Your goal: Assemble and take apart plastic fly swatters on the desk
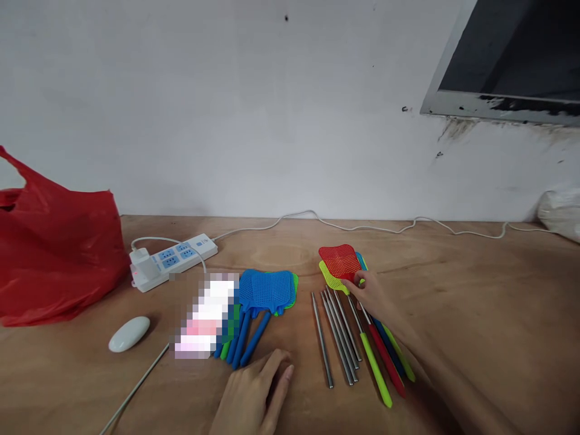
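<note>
My right hand (369,293) is closed on a red fly swatter (341,260), thumb and fingers pinching it where the mesh head meets the shaft. Under the red head lies a yellow-green fly swatter (333,279), and part of a blue one (361,261) shows behind it. Their handles fan toward me. Several metal rods (338,338) lie side by side just left of these. My left hand (254,393) rests on the table, fingers loosely bent and thumb apart, holding nothing. Just beyond it are stacked blue swatter heads (272,289) with a green one beneath, and several loose blue handles (254,338).
A pixelated, bright phone-like slab (206,320) lies left of the blue heads. Farther left are a white mouse (129,334), a power strip (181,260) and a red plastic bag (58,248). A white cable (353,229) runs along the wall on the wooden table (475,290).
</note>
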`<move>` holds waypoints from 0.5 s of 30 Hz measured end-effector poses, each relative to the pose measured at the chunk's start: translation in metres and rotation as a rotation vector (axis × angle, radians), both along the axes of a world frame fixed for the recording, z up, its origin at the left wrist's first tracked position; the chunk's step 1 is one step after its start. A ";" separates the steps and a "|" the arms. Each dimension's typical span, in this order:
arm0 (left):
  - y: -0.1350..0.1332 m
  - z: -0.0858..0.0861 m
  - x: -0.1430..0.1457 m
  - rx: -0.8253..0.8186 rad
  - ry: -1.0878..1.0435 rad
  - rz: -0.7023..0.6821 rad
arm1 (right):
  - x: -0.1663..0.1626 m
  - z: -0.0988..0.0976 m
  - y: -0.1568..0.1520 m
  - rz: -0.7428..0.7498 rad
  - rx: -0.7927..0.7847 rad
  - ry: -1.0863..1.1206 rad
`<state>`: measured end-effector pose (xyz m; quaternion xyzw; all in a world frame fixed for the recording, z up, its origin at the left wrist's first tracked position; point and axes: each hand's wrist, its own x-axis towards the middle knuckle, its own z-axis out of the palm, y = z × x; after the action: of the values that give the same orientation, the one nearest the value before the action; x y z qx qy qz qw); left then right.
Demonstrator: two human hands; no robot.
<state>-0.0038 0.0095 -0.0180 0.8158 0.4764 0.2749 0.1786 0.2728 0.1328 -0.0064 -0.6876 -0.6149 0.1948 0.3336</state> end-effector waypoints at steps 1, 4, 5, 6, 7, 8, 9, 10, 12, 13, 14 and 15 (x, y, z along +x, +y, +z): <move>0.000 -0.001 0.000 -0.006 0.001 -0.001 | 0.002 -0.001 0.001 -0.021 0.013 -0.076; 0.000 -0.002 0.000 -0.014 0.010 0.003 | 0.005 -0.004 0.002 -0.068 0.043 -0.269; 0.000 -0.002 0.000 -0.010 0.009 0.007 | 0.005 -0.005 0.002 -0.079 0.049 -0.318; 0.000 -0.003 0.000 -0.009 0.009 0.002 | 0.005 -0.006 0.001 -0.088 0.055 -0.360; -0.001 -0.002 0.000 -0.003 0.007 0.008 | 0.005 -0.006 0.000 -0.093 0.061 -0.395; -0.001 -0.002 0.000 0.005 0.005 0.007 | 0.006 -0.006 0.000 -0.096 0.070 -0.425; -0.001 -0.002 0.000 0.018 0.003 0.010 | 0.006 -0.006 -0.001 -0.095 0.081 -0.450; -0.001 -0.002 0.000 0.034 0.002 0.015 | 0.006 -0.006 -0.001 -0.090 0.096 -0.469; -0.001 -0.003 0.001 0.073 -0.001 0.025 | 0.004 -0.004 -0.003 -0.061 0.135 -0.494; -0.001 -0.003 0.001 0.091 -0.003 0.031 | 0.001 -0.002 -0.005 -0.035 0.158 -0.499; 0.000 -0.004 0.001 0.111 -0.007 0.040 | -0.002 -0.001 -0.008 -0.001 0.180 -0.501; 0.000 -0.005 0.000 0.127 -0.008 0.052 | -0.006 0.001 -0.011 0.045 0.200 -0.499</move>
<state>-0.0034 0.0096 -0.0232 0.8117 0.4783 0.3125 0.1215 0.2664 0.1215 -0.0055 -0.6642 -0.7093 -0.0352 0.2334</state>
